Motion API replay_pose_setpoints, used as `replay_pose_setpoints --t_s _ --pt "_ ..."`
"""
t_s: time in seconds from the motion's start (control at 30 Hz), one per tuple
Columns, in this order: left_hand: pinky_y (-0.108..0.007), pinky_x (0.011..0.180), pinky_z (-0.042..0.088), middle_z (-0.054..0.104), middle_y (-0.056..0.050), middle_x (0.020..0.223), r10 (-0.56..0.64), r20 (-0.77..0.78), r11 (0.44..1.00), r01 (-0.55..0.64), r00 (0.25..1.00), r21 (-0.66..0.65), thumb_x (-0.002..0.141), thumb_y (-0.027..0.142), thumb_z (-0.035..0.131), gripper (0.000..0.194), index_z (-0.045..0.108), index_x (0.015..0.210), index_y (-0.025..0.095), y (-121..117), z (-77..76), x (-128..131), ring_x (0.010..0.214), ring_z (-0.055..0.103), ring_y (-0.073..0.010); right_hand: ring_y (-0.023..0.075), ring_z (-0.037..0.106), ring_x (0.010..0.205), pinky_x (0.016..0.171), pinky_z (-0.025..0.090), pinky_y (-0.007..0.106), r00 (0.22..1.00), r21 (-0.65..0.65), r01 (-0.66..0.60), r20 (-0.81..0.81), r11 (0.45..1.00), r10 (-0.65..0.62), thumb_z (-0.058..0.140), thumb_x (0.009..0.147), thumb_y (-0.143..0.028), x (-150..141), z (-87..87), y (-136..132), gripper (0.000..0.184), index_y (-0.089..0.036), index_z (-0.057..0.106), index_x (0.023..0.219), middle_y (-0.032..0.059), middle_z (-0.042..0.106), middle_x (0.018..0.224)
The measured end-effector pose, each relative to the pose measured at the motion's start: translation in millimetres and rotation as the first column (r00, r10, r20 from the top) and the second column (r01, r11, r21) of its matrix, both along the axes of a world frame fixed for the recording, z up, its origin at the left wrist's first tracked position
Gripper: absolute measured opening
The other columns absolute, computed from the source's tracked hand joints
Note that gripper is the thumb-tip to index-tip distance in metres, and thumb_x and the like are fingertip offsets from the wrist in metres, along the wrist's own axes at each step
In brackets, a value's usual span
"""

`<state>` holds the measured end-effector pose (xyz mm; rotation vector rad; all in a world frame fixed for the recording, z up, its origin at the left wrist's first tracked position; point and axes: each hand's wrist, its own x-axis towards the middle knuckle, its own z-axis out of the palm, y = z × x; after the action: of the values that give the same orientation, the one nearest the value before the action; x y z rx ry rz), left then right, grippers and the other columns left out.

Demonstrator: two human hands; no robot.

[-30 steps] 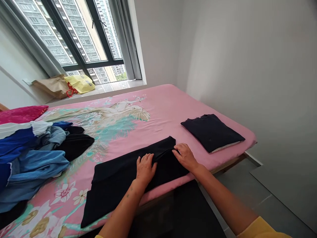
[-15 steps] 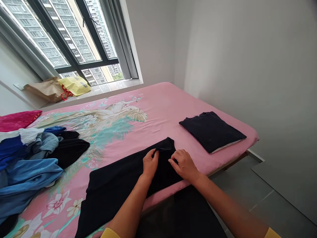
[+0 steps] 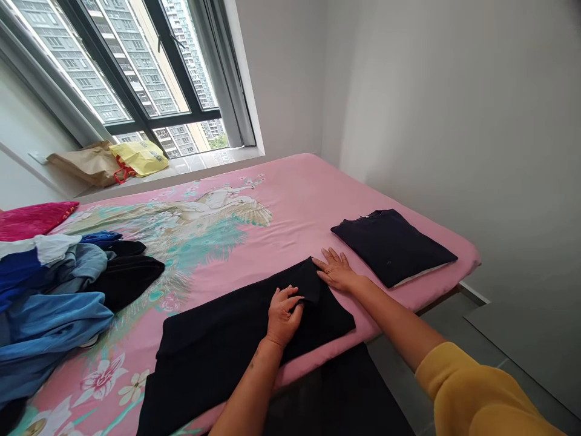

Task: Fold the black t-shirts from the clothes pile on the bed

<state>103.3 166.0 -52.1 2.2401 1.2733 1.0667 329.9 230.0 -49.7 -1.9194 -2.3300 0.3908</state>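
While one dark top [image 3: 393, 245] lies folded, the left hand [image 3: 282, 315] pinches the black cloth [image 3: 236, 339]; the right hand [image 3: 336, 270] presses flat, open, half-done.

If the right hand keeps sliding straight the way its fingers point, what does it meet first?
The right hand lies flat at the edge of the black garment, fingers pointing up the bed. Ahead is only bare pink sheet; the folded dark shirt sits off to its right, probably outside that line.
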Motion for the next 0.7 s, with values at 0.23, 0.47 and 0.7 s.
replay_pose_setpoints --t_s 0.23,0.47,0.7 --pt "-0.053 0.104 0.032 0.065 -0.005 0.110 0.009 -0.180 0.996 0.007 0.984 0.091 0.073 0.016 0.057 0.023 0.070 0.089 0.027 -4 0.6 4 0.113 0.054 -0.0240 0.0287 0.005 0.140 0.107 0.008 0.057 0.996 0.079 -0.082 -0.024 0.994 0.084 0.035 0.091 -0.039 4 -7.4 2 0.042 -0.034 0.045 0.131 0.0056 0.017 0.152" --pt "-0.053 0.105 0.031 0.065 -0.004 0.108 0.013 -0.167 0.996 0.002 0.986 0.091 0.071 0.015 0.057 0.025 0.071 0.087 0.027 -4 0.1 4 0.112 0.055 -0.0238 0.0253 0.023 0.135 0.109 0.016 0.050 0.992 0.141 0.082 -0.111 0.987 -0.067 0.035 0.091 -0.036 0 -6.2 10 0.047 -0.025 0.039 0.137 0.0088 0.033 0.145" --pt "-0.053 0.105 0.031 0.065 -0.004 0.107 0.025 -0.129 0.996 -0.014 0.991 0.091 0.072 0.015 0.056 0.023 0.069 0.087 0.026 -6 0.2 4 0.112 0.055 -0.0233 0.0218 0.026 0.132 0.108 0.025 0.041 0.973 0.256 -0.080 -0.188 0.963 0.131 0.047 0.072 -0.007 -8 -0.7 34 0.051 -0.027 0.057 0.118 0.0029 0.041 0.138"
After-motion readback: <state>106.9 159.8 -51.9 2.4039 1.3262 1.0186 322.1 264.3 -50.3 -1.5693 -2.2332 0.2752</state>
